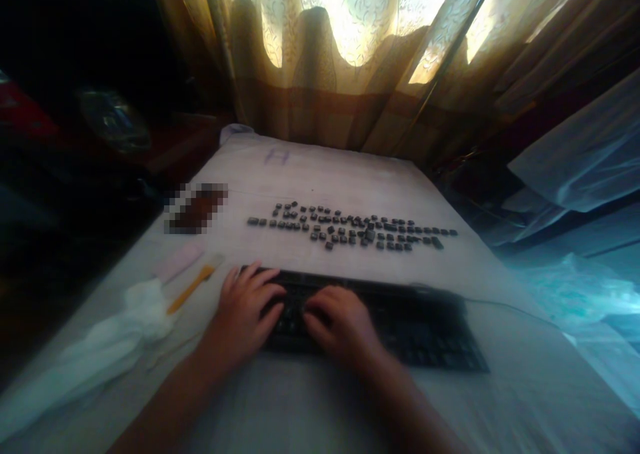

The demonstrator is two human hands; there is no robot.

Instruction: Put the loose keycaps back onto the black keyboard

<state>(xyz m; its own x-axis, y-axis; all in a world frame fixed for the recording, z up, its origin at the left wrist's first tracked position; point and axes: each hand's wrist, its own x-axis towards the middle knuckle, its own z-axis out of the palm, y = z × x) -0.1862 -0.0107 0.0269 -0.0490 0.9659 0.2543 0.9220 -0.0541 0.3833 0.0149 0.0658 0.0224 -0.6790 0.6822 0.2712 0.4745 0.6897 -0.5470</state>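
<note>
A black keyboard (420, 327) lies on the white-covered surface in front of me, its right part blurred. My left hand (249, 304) rests over its left end, fingers apart and the fingertips near the back edge. Just right of it, my right hand (340, 317) reaches down to the keys with thumb and index finger drawn close together. Whatever may be between those fingertips is too small and dark to make out. Beyond the keyboard, many loose black keycaps (367, 234) are spread in rough rows.
At the left lie an orange-handled brush (193, 287), a pink block-like item (179, 261), a crumpled white cloth (115, 337) and a pixelated brown item (197, 209). A cable (505, 305) runs right from the keyboard. Curtains (320, 74) hang behind; clear plastic (575, 287) sits right.
</note>
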